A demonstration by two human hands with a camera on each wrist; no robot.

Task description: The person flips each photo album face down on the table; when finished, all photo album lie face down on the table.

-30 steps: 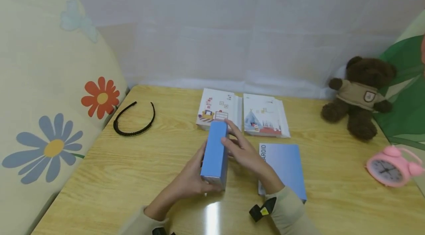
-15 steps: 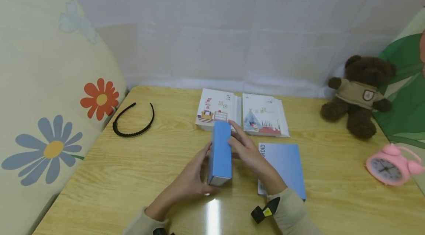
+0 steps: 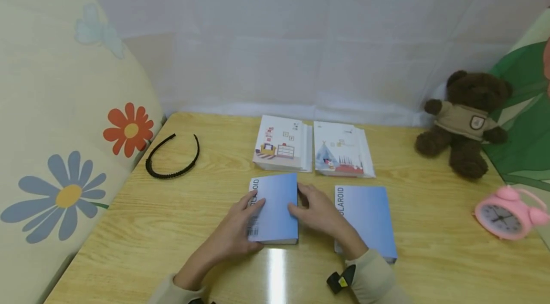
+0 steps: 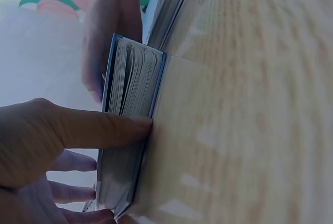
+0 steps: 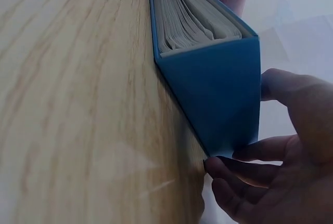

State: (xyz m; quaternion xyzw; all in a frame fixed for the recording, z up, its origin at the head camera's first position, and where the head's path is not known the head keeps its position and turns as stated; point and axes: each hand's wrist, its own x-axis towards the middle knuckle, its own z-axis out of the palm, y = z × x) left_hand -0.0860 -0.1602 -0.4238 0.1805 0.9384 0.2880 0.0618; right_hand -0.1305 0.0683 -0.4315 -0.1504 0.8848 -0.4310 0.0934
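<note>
Wooden table (image 3: 129, 227) bears a blue album (image 3: 275, 208), both hands clasping its side edges.

Setting: home, likely a child's room or bedroom corner. Evidence: light wood desk (image 3: 129, 227) against a white curtain (image 3: 301, 32); flower-print cushion (image 3: 64, 127) at left edge; teddy bear (image 3: 466, 122) and pink alarm clock (image 3: 504, 213) at right edge; black headband (image 3: 172, 156) near far-left corner.
</note>
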